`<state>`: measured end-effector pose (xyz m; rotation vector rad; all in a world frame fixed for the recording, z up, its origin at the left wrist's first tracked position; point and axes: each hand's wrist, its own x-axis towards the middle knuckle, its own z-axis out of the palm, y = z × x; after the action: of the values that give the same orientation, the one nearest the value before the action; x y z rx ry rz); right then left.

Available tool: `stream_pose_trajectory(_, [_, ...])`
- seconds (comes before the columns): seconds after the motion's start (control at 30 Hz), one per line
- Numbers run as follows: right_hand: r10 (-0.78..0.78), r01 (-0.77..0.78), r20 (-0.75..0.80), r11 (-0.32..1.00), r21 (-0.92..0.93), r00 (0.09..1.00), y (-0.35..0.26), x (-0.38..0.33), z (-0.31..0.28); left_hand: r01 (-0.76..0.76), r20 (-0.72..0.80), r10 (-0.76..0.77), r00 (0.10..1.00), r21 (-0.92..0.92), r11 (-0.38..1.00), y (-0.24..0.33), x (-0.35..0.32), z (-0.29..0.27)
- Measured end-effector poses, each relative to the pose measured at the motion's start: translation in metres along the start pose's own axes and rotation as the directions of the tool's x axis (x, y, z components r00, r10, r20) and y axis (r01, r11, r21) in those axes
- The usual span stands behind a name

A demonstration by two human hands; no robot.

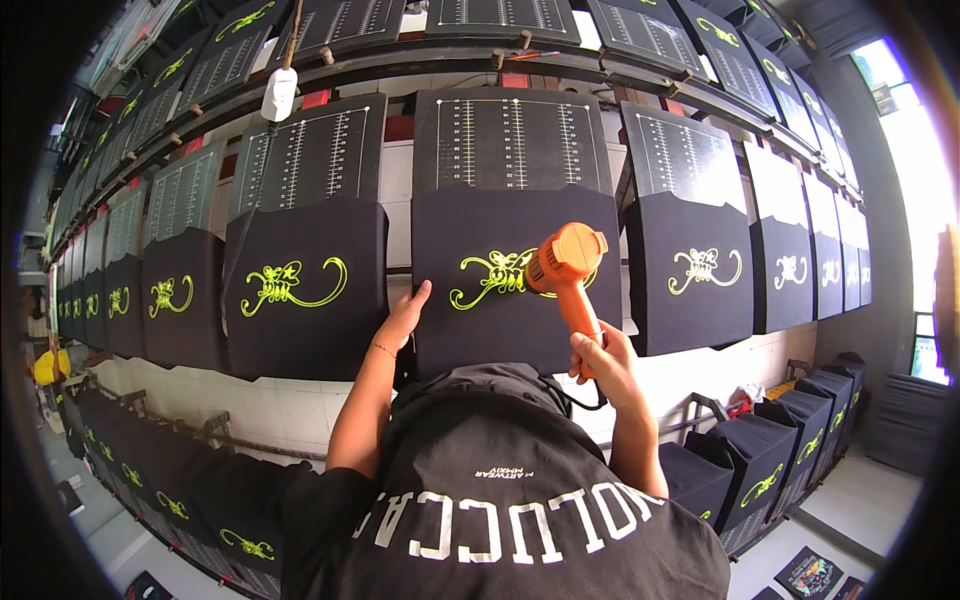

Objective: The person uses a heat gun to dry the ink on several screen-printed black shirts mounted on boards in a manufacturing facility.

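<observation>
My right hand (612, 362) is wrapped round the handle of an orange heat gun (576, 254), with its dark cord trailing below the grip. The head of the gun is over the right part of a neon-yellow line print (487, 277) and hides some of it. That print is on a black fabric piece (490, 222), stretched over a dark board (555, 140) marked with white scales. At the left edge of this fabric is my left hand (404, 315), fingers extended along the side. It holds nothing that I can see.
Printed black pieces on boards flank this one, left (300, 235) and right (690, 235). Another row of boards (340, 20) runs beyond a dark rail (440, 52). A white object (281, 95) hangs on a cord at upper left. More covered boards (755, 470) stand lower right.
</observation>
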<state>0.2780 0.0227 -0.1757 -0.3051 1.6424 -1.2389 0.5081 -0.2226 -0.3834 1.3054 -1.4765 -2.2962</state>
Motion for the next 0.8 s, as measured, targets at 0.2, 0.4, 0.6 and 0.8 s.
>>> stream_pose_trajectory(0.2, [0.044,-0.046,0.030,0.997,0.056,0.999,-0.008,0.003,-0.009,-0.012,-0.007,0.012,1.000,0.046,0.999,-0.006,-0.013,0.000])
stream_pose_trajectory(0.4, [0.042,-0.045,0.054,0.998,0.049,0.998,-0.012,0.009,-0.007,-0.022,-0.003,0.022,1.000,0.127,0.992,0.003,-0.023,0.005])
stream_pose_trajectory(0.6, [0.102,-0.093,-0.080,0.990,0.108,0.992,-0.010,0.012,0.009,-0.089,-0.160,0.212,0.964,0.556,0.826,0.010,-0.021,0.003])
stream_pose_trajectory(0.8, [0.018,0.002,-0.175,0.994,0.112,0.984,-0.015,0.015,0.026,-0.256,0.044,0.537,0.842,0.910,0.327,0.028,-0.016,-0.001])
